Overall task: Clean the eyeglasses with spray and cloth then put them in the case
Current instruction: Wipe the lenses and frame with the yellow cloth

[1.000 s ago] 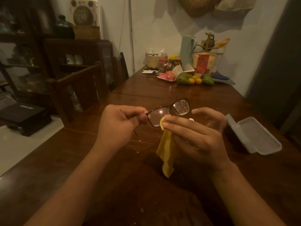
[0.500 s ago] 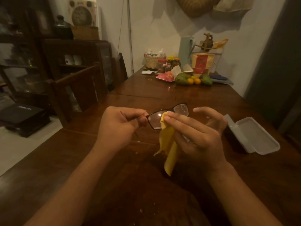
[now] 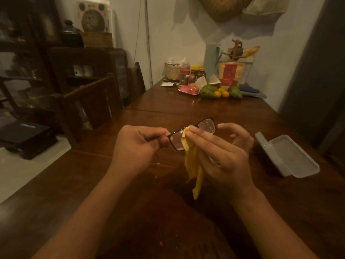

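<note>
Head: left hand (image 3: 136, 144) pinches eyeglasses (image 3: 205, 125); right hand (image 3: 224, 157) pinches yellow cloth (image 3: 192, 161) against lens; pouch (image 3: 228, 75) label illegible.

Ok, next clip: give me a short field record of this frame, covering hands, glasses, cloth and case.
left hand: pinches eyeglasses by one frame end, above table
right hand: fingers press yellow cloth on the lens nearer the left hand
case: open, on table, right of hands
stage: wiping; not yet cased
</note>
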Demonstrator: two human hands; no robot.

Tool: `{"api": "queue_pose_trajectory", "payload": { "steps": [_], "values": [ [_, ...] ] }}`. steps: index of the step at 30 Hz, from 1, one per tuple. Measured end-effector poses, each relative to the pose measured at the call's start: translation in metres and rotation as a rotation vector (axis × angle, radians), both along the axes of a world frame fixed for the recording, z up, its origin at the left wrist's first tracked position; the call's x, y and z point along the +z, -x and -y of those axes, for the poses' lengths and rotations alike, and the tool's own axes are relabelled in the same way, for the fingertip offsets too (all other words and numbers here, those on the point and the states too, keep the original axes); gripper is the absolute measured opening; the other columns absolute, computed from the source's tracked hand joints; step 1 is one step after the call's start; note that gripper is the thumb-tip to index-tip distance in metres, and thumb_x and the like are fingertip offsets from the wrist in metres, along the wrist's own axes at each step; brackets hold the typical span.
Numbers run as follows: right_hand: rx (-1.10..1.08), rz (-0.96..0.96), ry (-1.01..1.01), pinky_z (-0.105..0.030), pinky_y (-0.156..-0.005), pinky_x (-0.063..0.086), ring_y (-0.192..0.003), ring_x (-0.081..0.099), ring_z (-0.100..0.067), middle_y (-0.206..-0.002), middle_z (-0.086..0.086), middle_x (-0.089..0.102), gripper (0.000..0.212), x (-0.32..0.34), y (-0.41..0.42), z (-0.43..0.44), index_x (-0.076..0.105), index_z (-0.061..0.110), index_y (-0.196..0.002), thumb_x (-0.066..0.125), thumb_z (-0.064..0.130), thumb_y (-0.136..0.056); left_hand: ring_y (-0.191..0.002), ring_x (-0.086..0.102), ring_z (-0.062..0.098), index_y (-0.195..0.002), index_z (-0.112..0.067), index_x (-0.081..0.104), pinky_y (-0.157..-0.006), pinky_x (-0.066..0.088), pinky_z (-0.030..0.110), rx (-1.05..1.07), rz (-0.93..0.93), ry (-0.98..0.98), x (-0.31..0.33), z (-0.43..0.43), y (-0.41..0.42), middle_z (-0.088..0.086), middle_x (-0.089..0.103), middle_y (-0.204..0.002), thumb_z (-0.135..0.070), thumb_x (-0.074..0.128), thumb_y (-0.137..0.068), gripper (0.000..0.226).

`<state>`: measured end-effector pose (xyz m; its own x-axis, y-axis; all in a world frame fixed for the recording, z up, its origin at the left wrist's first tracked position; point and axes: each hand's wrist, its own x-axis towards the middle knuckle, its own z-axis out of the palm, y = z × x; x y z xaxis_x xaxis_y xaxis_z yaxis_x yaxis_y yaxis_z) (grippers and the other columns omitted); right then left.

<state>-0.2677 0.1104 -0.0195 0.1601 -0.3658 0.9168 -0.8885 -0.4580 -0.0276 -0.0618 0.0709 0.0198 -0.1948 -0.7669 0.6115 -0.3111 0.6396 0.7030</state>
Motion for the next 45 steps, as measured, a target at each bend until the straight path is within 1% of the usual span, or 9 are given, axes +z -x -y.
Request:
{"api": "queue_pose_trajectory", "payload": {
  "steps": [4,9,16,19,23,29,36,42,45],
  "values": [
    [0.034,0.003,-0.02,-0.041,-0.09,0.033,-0.126,0.045,-0.025,-0.137,0.011,0.059,0.032,-0.001,-0.014,-0.002,0.067,0.024,-0.129,0.058,0.026,-0.099,-0.07,0.066,-0.001,-0.071,-0.028,0.078,-0.066,0.054,0.026,-0.018,-0.01,0.026,-0.001,0.001,-0.001,-0.013,0.074,-0.077,0.008,0.071,-0.078,0.037],
    [0.067,-0.039,-0.03,-0.056,-0.084,0.045,-0.12,0.055,-0.032,-0.134,0.012,0.063,0.028,0.004,-0.006,-0.004,0.069,0.027,-0.126,0.061,0.03,-0.099,-0.072,0.067,-0.007,-0.072,-0.041,0.071,-0.065,0.05,0.009,-0.019,-0.004,0.011,-0.001,-0.001,0.002,-0.029,0.07,-0.068,0.007,0.072,-0.078,0.048],
    [0.028,0.02,-0.061,-0.047,-0.087,0.036,-0.127,0.044,-0.027,-0.131,0.014,0.057,0.036,0.005,-0.004,-0.003,0.066,0.023,-0.129,0.057,0.03,-0.095,-0.078,0.068,-0.008,-0.07,-0.045,0.071,-0.069,0.051,0.008,-0.028,-0.015,0.025,-0.003,-0.002,0.005,-0.033,0.069,-0.071,0.007,0.071,-0.078,0.052],
    [0.084,-0.026,-0.055,-0.047,-0.091,0.038,-0.129,0.041,-0.024,-0.138,0.01,0.061,0.038,0.002,-0.008,-0.004,0.06,0.027,-0.134,0.061,0.028,-0.096,-0.076,0.068,-0.007,-0.072,-0.053,0.072,-0.067,0.051,0.008,-0.046,-0.042,0.045,-0.002,0.0,0.004,-0.032,0.07,-0.072,0.007,0.071,-0.078,0.061],
    [0.102,-0.137,-0.004,-0.055,-0.084,0.043,-0.123,0.053,-0.031,-0.14,0.011,0.06,0.041,-0.002,-0.004,-0.004,0.064,0.029,-0.132,0.068,0.022,-0.093,-0.071,0.068,-0.006,-0.075,-0.053,0.073,-0.064,0.051,0.011,-0.038,-0.067,0.071,-0.001,0.002,0.0,-0.027,0.072,-0.072,0.002,0.07,-0.078,0.055],
    [0.069,-0.141,0.044,-0.06,-0.079,0.047,-0.116,0.061,-0.033,-0.134,0.012,0.063,0.029,-0.003,0.001,-0.004,0.07,0.029,-0.125,0.067,0.033,-0.096,-0.071,0.067,0.001,-0.076,-0.039,0.076,-0.068,0.056,0.03,-0.022,-0.077,0.066,-0.002,0.005,-0.003,-0.01,0.074,-0.076,0.002,0.07,-0.079,0.041],
    [0.091,-0.177,0.04,-0.055,-0.084,0.042,-0.118,0.057,-0.028,-0.138,0.014,0.06,0.029,-0.002,-0.007,-0.006,0.066,0.031,-0.129,0.054,0.037,-0.104,-0.075,0.067,-0.008,-0.069,-0.051,0.072,-0.065,0.051,0.008,-0.037,-0.083,0.047,0.001,0.0,0.0,-0.03,0.07,-0.071,0.006,0.069,-0.08,0.059],
    [0.057,-0.153,0.046,-0.062,-0.082,0.044,-0.119,0.058,-0.033,-0.135,0.014,0.062,0.035,-0.001,0.009,-0.005,0.067,0.031,-0.127,0.068,0.023,-0.092,-0.075,0.068,-0.005,-0.073,-0.037,0.072,-0.068,0.053,0.013,0.001,-0.08,0.043,0.0,0.003,-0.002,-0.025,0.072,-0.072,0.004,0.07,-0.08,0.041],
    [0.063,-0.149,0.042,-0.058,-0.083,0.044,-0.124,0.051,-0.027,-0.138,0.013,0.061,0.036,-0.003,-0.002,-0.005,0.066,0.03,-0.129,0.063,0.022,-0.094,-0.071,0.068,0.0,-0.069,-0.039,0.075,-0.067,0.055,0.025,-0.007,-0.113,0.04,0.0,0.002,-0.002,-0.014,0.074,-0.074,0.005,0.071,-0.079,0.045]
  ]
}}
